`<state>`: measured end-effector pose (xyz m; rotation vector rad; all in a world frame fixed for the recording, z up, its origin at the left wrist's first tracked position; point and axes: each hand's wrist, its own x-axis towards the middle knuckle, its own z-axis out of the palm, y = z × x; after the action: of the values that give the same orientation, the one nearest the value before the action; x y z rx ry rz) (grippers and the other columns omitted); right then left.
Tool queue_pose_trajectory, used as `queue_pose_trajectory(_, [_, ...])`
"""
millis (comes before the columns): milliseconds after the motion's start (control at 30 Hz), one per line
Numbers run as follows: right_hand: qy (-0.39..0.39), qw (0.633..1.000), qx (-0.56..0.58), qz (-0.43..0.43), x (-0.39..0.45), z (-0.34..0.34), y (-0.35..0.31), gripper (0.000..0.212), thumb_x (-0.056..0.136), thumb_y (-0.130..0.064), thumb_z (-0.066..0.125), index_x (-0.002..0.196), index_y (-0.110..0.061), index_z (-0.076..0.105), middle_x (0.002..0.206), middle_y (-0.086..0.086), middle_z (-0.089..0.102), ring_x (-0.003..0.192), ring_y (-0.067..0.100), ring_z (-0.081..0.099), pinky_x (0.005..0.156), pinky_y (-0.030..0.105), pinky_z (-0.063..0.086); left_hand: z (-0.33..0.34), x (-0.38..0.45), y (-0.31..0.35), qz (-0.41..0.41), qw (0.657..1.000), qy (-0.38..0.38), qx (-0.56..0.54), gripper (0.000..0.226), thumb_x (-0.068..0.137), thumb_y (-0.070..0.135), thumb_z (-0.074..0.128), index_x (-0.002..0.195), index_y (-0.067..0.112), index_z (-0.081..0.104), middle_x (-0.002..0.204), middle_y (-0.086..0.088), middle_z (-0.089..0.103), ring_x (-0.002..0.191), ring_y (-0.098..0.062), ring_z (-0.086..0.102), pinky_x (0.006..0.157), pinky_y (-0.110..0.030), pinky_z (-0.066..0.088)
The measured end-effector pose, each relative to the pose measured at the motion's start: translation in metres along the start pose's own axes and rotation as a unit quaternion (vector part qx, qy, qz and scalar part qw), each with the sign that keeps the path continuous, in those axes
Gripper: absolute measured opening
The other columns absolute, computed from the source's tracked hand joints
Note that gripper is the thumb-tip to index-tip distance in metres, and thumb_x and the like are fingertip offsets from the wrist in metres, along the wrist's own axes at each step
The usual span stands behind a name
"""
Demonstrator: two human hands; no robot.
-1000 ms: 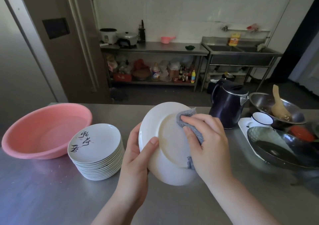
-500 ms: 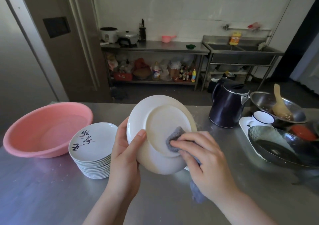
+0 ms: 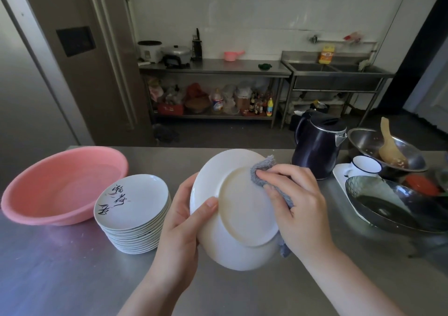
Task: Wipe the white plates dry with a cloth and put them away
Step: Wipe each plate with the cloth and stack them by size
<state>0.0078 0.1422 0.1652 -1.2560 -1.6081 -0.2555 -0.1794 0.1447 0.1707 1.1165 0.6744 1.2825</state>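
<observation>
Since half a second ago: right hand [image 3: 294,203] swept grey cloth [image 3: 263,172] from plate [image 3: 236,209] underside's lower middle up to its upper right rim; plate tilted slightly.

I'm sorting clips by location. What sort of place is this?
Probably a commercial or canteen kitchen: a steel worktable, a steel double sink on the far wall, and a tall plate stack beside a pink basin.

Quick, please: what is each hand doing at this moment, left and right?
Left hand: closed, holding the white plate by its rim.
Right hand: closed, fingers pressing the grey cloth onto the plate's underside.
</observation>
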Motion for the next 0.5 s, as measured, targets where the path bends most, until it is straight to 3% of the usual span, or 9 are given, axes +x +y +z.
queue_pose_trajectory(267, [-0.005,0.982,0.128,0.141,0.023,-0.019,-0.004,0.021,0.09,-0.014,0.062,0.107,-0.021,0.072,0.109,-0.01,0.063,0.106,0.006,0.059,0.093,0.012,0.039,-0.019,-0.002,-0.001,-0.039,0.998,-0.047,0.036,0.042,0.078,0.019,0.06,0.118,0.032,0.067,0.118,-0.004,0.07,0.107,-0.021,0.068,0.079,-0.027,0.056])
queue_pose_trajectory(500, [-0.146,0.93,0.224,0.253,0.026,-0.033,-0.006,0.02,0.088,-0.019,0.068,0.107,-0.027,0.07,0.105,-0.02,0.07,0.102,-0.004,0.062,0.087,0.01,0.043,-0.029,-0.001,0.001,-0.045,0.994,-0.087,0.048,0.044,0.075,0.017,0.061,0.115,0.031,0.068,0.118,-0.003,0.069,0.107,-0.02,0.067,0.079,-0.026,0.055])
